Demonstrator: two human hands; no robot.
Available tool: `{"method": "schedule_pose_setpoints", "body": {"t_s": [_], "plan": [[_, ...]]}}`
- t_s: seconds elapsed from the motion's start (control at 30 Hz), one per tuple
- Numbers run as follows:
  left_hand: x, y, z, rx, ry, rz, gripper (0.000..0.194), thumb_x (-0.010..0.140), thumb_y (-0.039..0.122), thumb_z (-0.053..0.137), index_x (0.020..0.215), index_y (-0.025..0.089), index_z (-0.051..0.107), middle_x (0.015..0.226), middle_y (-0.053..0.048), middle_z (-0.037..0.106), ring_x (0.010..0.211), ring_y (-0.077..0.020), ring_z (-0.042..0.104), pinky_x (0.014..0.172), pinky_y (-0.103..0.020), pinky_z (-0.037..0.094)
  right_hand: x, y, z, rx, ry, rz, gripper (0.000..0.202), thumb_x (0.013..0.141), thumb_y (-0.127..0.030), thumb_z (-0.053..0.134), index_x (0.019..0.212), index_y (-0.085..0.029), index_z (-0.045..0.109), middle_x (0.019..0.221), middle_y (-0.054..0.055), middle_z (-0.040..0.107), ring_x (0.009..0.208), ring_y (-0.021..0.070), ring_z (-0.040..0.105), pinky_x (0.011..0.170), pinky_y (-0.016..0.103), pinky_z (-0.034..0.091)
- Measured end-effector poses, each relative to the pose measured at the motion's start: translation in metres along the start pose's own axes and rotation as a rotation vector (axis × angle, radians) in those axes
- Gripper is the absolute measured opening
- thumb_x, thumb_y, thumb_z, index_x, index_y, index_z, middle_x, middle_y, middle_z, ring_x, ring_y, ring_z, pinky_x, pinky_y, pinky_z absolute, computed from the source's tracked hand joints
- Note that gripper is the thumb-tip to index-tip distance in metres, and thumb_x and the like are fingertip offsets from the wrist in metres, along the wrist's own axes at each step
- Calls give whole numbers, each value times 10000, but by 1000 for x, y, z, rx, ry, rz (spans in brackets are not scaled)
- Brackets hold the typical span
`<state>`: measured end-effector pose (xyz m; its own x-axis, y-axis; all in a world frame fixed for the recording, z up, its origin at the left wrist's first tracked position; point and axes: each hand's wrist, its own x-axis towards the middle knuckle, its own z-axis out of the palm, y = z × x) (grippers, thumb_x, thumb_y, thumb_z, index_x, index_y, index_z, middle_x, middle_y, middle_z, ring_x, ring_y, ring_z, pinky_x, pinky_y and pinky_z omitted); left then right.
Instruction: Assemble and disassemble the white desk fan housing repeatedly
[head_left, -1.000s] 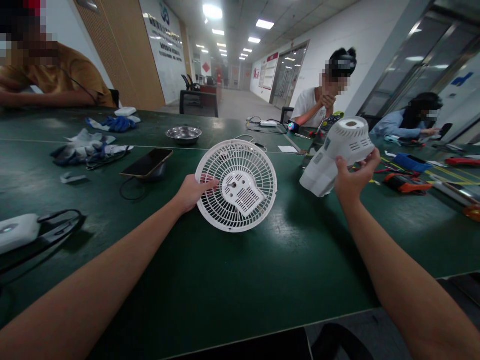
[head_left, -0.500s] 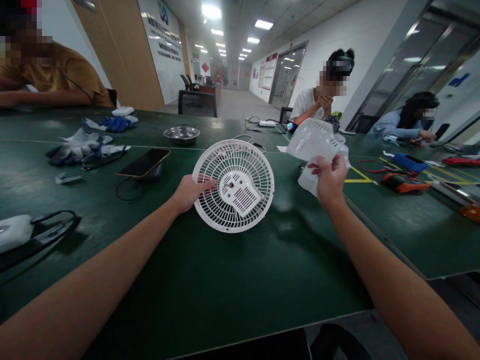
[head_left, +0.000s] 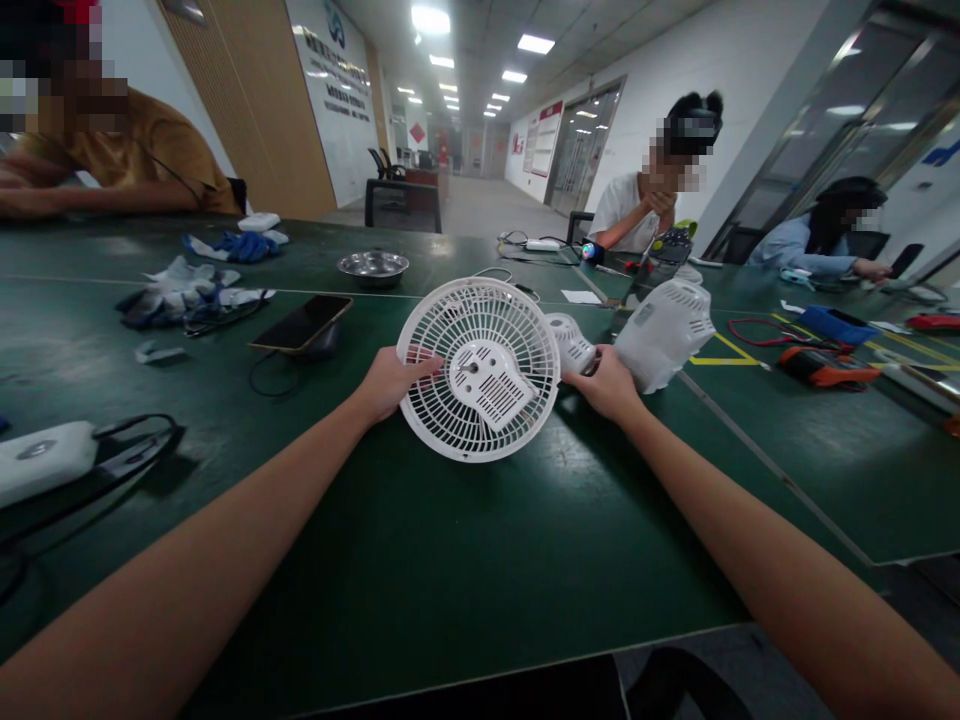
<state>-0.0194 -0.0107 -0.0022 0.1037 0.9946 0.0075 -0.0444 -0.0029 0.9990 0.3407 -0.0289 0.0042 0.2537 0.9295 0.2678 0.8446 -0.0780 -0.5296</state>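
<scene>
My left hand point(head_left: 385, 385) grips the left rim of a round white fan grille point(head_left: 429, 425), its thumb lying over the bars. The grille is tilted up, its slotted centre plate facing me. At the grille's right edge, my right hand point(head_left: 609, 385) is closed on a small white slotted plastic cover point(head_left: 568, 340), partly hidden behind the grille. Just beyond that hand, a translucent white plastic piece point(head_left: 660, 338) with a slotted end rests on the table.
On the left lie a phone point(head_left: 304, 324), gloves point(head_left: 180, 290) and a white device with a black cable point(head_left: 49, 460). A metal bowl point(head_left: 373, 266) sits farther back. An orange multimeter point(head_left: 825, 367) lies to the right. Other people sit around the green table point(head_left: 480, 560).
My right hand has let go of the translucent plastic piece, now on the table, and moved left to the slotted cover beside the grille. My left hand keeps hold of the grille.
</scene>
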Motion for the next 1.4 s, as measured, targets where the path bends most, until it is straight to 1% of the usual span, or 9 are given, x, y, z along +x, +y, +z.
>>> {"method": "schedule_pose_setpoints", "body": {"t_s": [0.17, 0.37, 0.5, 0.63, 0.73, 0.83, 0.97, 1.13, 1.4], "plan": [[2, -2, 0, 8, 4, 20, 151, 759, 225, 822, 865, 151, 745, 829, -70, 747, 741, -189, 703, 751, -368, 579, -3, -3, 1, -168, -32, -43, 718, 742, -601, 735, 1282, -153, 582, 1237, 215, 651, 1187, 414, 594, 1002, 600, 452], [4, -4, -3, 12, -20, 20, 164, 769, 238, 816, 899, 163, 748, 862, -72, 755, 764, -199, 715, 766, -385, 589, -19, -29, -14, 162, 156, -350, 379, 866, -485, 624, 1100, -197, 700, 1144, 127, 687, 1055, 307, 633, 1012, 512, 469], [1, -1, -1, 12, -11, 21, 168, 763, 227, 817, 894, 150, 744, 843, -71, 752, 757, -200, 713, 757, -384, 590, -40, -52, -8, 658, -255, -187, 366, 934, -532, 537, 830, -219, 695, 822, 52, 715, 771, 225, 657, 812, 411, 559], [0, 1, 0, 19, 1, 25, 161, 760, 229, 822, 870, 141, 742, 822, -72, 746, 751, -200, 709, 771, -395, 590, -64, -71, 5, 994, -739, 160, 426, 969, -601, 457, 1020, -238, 674, 844, 69, 746, 703, 212, 687, 611, 338, 569], [1, -1, -1, 14, -13, 32, 193, 750, 253, 837, 879, 141, 746, 844, -82, 754, 767, -214, 715, 778, -412, 594, -77, -83, 7, 1141, -966, 249, 551, 998, -653, 331, 1178, -231, 637, 977, 100, 759, 827, 227, 729, 703, 369, 604], [1, -2, -2, 3, -12, 38, 207, 736, 260, 851, 869, 141, 747, 837, -79, 755, 753, -213, 713, 759, -404, 596, -84, -92, 5, 1292, -1040, 282, 572, 1015, -633, 292, 1233, -217, 618, 1106, 111, 747, 965, 231, 734, 883, 416, 597], [1, -2, -2, -26, -2, 40, 178, 774, 263, 826, 877, 141, 747, 848, -77, 756, 745, -194, 709, 740, -361, 589, -86, -94, 8, 1328, -1001, 337, 478, 1013, -578, 369, 1151, -211, 642, 1107, 104, 749, 997, 225, 732, 925, 401, 589], [3, -6, 0, -175, -3, 78, 391, 884, 509, 710, 845, 120, 735, 801, -98, 749, 728, -204, 706, 727, -350, 582, -88, -91, 18, 1409, -815, 319, 377, 969, -559, 476, 1109, -252, 646, 1112, 58, 762, 1076, 250, 713, 929, 449, 592], [4, -2, -4, -221, -85, 29, 796, 910, 822, 340, 945, 128, 729, 921, -149, 772, 797, -239, 719, 616, -306, 538, -78, -84, 17, 1269, -316, -90, 298, 883, -513, 650, 1094, -303, 628, 1087, -2, 723, 1031, 238, 679, 862, 408, 590]]}}
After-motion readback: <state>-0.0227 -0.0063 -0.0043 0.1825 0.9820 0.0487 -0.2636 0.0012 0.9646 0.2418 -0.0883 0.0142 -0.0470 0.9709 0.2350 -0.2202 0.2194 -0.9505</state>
